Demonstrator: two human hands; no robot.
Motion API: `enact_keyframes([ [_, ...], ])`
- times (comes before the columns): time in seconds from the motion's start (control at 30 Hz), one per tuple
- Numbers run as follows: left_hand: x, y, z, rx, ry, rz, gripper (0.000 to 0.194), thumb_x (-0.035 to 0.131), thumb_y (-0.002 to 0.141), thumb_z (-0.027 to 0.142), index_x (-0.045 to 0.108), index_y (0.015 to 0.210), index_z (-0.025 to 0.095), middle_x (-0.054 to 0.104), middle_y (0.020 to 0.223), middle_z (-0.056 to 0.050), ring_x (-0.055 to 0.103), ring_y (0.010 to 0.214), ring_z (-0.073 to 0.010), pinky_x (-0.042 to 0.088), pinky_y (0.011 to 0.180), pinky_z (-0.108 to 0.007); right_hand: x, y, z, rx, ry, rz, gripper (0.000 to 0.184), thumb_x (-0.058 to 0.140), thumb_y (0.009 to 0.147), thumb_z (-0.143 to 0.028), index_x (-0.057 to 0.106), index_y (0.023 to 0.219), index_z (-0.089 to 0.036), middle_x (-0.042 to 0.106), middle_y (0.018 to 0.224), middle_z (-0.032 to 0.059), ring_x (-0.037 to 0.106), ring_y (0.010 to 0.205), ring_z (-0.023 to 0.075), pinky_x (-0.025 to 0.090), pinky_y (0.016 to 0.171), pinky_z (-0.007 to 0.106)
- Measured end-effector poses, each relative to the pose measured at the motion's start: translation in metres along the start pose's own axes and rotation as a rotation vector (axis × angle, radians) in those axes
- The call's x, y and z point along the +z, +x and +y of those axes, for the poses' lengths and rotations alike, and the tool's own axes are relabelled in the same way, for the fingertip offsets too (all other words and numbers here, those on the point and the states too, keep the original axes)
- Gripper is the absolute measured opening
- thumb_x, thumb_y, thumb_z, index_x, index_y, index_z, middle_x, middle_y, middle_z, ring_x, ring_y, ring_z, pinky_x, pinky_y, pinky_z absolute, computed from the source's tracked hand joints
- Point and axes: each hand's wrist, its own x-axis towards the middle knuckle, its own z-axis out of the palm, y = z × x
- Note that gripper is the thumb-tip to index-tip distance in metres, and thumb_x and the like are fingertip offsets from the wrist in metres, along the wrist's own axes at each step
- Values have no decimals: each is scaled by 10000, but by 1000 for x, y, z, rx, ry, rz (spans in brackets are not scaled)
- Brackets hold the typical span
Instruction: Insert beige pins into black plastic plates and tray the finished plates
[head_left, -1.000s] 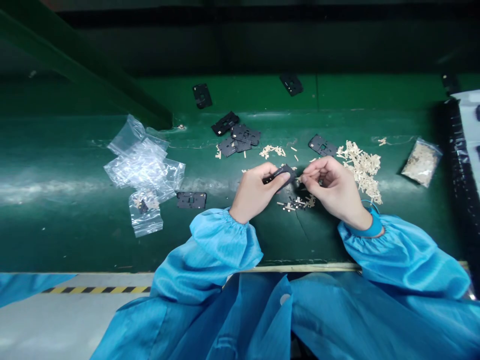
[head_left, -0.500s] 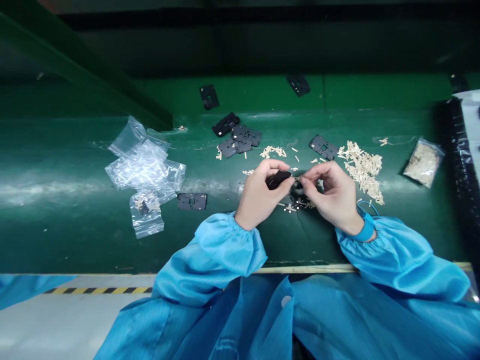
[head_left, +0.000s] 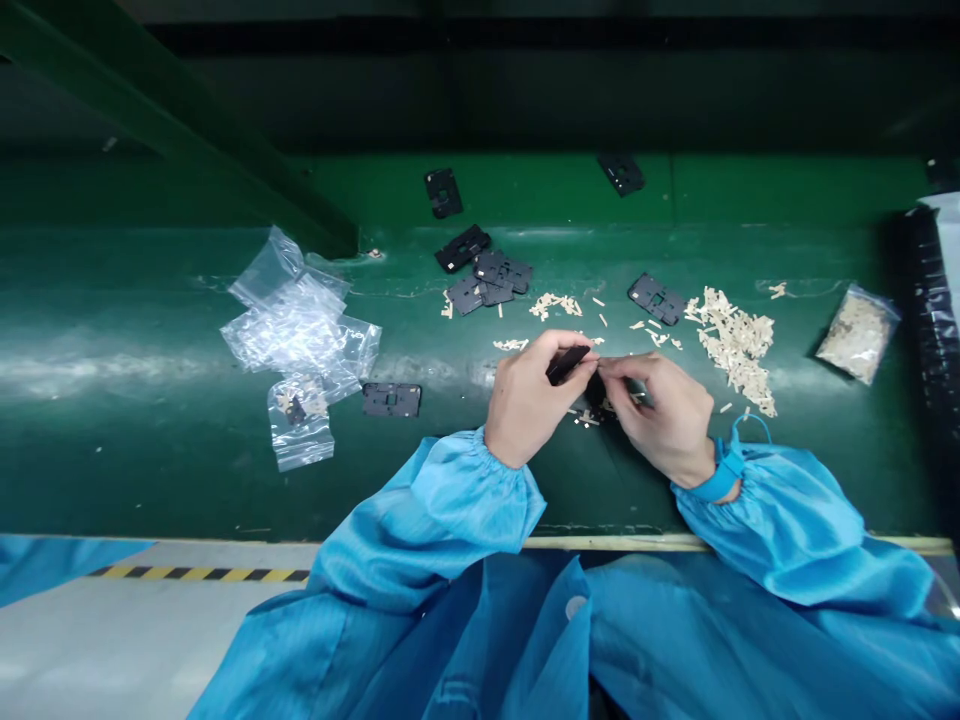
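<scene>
A flat black plastic plate (head_left: pixel 568 365) is tipped on edge in my left hand (head_left: pixel 534 398), whose fingers and thumb are closed around it. My right hand (head_left: pixel 658 412) is pinched at the plate's right end, its fingertips meeting those of the left. Whatever lies between the right fingertips is hidden or too small to make out. Below the hands lie small pale and dark pieces (head_left: pixel 585 417), partly covered. To the right of my right hand spreads a heap of cream-coloured small strips (head_left: pixel 735 345). A similar black plate with cut-outs (head_left: pixel 657 299) lies just beyond that hand.
Several black plates (head_left: pixel 502 271) overlap behind my left hand; another plate (head_left: pixel 391 399) lies to its left. Clear plastic bags (head_left: pixel 289 325) are piled at left. A filled zip bag (head_left: pixel 858 334) lies at right. A green post (head_left: pixel 247 150) rises at back left.
The plate in my left hand has turned from showing its face to standing on edge. My right fingertips have closed in against the left ones. The camera view has shifted slightly.
</scene>
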Motion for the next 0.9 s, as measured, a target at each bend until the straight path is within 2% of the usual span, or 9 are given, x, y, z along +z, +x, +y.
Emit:
enact_keyframes([
  [0.13,0,-1,-3,104,87,1,136,708,925,239,704,1061,250,802,1005,13,769,920,-152,594,863,-272,1,-2,4,-35,-54,-34,129,634,970,-160,667,1021,-274,792,943,39,761,841,217,595,773,371],
  [0.23,0,-2,-5,210,164,10,143,691,933,208,704,1070,249,797,1005,12,761,942,-141,589,880,-262,2,-1,4,-65,-46,-8,97,651,958,-158,667,980,-251,783,901,25,755,797,198,592,735,335],
  [0.3,0,-2,-5,228,187,21,168,687,924,175,700,1075,247,797,1003,13,761,944,-135,589,882,-256,2,1,3,-64,-27,10,96,657,949,-147,664,955,-243,775,871,16,749,770,183,589,711,312],
  [0.4,-1,0,-2,157,145,30,213,698,894,138,691,1079,245,798,978,22,772,918,-130,600,849,-239,2,3,2,14,31,23,102,671,934,-144,661,941,-245,772,864,9,750,768,175,588,696,294],
  [0.53,-1,2,-2,115,92,35,223,704,891,138,685,1088,242,801,959,26,779,889,-124,607,813,-220,2,4,5,209,230,19,101,714,908,-176,653,947,-247,751,846,1,738,754,176,587,678,301],
  [0.7,0,0,-7,251,158,25,197,690,936,190,677,1127,237,796,1054,-6,769,966,-141,606,886,-265,4,4,10,330,364,-4,93,723,906,-207,645,945,-238,721,816,0,702,717,168,575,670,319],
  [0.9,0,-3,-10,363,289,31,191,686,943,184,683,1128,231,791,1034,-9,748,927,-141,596,862,-268,0,6,3,297,291,-34,93,713,899,-173,649,931,-233,720,809,-8,683,692,146,552,635,284],
])
